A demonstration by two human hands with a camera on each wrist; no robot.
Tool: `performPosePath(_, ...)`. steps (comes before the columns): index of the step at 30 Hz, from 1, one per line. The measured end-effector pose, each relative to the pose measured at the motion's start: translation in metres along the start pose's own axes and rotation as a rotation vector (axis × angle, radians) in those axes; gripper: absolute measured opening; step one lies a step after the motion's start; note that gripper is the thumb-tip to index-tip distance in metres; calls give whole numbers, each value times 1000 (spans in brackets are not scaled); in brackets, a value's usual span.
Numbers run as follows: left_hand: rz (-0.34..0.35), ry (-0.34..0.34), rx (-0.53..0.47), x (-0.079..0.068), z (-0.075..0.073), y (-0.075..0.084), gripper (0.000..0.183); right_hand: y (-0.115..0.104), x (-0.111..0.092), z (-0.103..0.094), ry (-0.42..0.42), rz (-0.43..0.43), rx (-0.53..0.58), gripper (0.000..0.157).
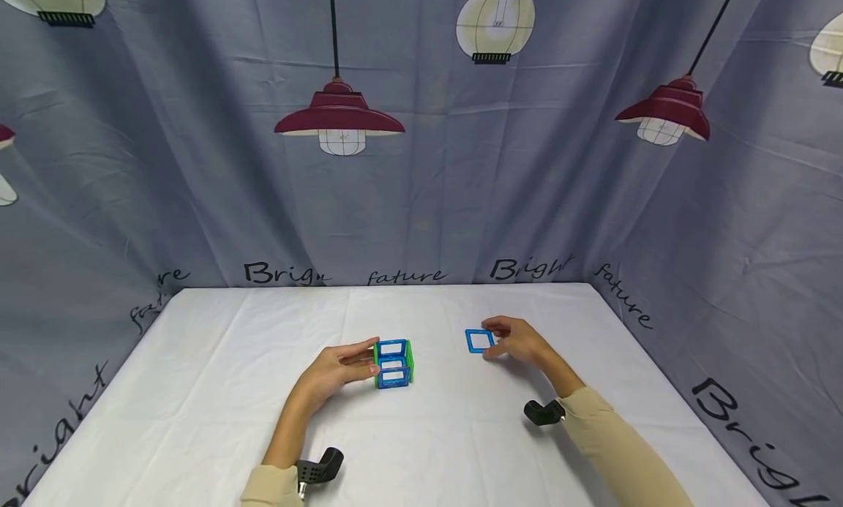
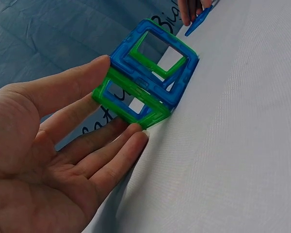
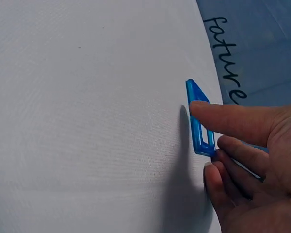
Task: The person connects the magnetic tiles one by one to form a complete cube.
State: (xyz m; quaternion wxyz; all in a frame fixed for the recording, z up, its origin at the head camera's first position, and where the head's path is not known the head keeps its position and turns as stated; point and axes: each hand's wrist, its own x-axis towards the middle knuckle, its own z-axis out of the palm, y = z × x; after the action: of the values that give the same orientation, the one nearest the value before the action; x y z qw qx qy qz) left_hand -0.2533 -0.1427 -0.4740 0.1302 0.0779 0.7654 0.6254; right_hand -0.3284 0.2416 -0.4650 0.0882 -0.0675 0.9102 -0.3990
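A small box of blue and green square magnetic tiles (image 1: pixel 393 361) stands on the white table, left of centre. My left hand (image 1: pixel 328 375) holds its left side between thumb and fingers. In the left wrist view, the thumb touches an upper corner of the tile box (image 2: pixel 140 82), while fingertips meet the lower edge of a green side. To the right, my right hand (image 1: pixel 520 340) pinches a single blue square magnetic tile (image 1: pixel 470 342) by its edge. The right wrist view has this blue tile (image 3: pixel 194 128) tilted up close to the tabletop, the thumb across it.
White cloth covers the table (image 1: pixel 428 448). A grey-blue curtain (image 1: pixel 421 200) with printed lamps and lettering hangs behind and at both sides. Each wrist carries a black camera mount, the left mount (image 1: pixel 321 466) and the right mount (image 1: pixel 544 412).
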Motion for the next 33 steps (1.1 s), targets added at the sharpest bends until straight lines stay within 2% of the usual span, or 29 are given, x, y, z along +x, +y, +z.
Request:
performPosePath(3, 9, -9, -2, 1, -1, 1, 65, 0, -1, 1, 7, -10, -33, 67)
performPosePath(8, 16, -31, -14, 3, -1, 1, 64, -3, -3, 3, 31, 29, -80, 63)
performPosePath(20, -8, -17, -12, 2, 1, -3, 65, -8, -11, 8, 59, 37, -157, 57)
performPosePath(26, -6, -13, -15, 3, 0, -3, 65, -22, -11, 11, 56, 14, -183, 54)
performPosePath(33, -15, -4, -10, 3, 0, 0, 65, -52, -11, 22, 39, -26, -126, 50)
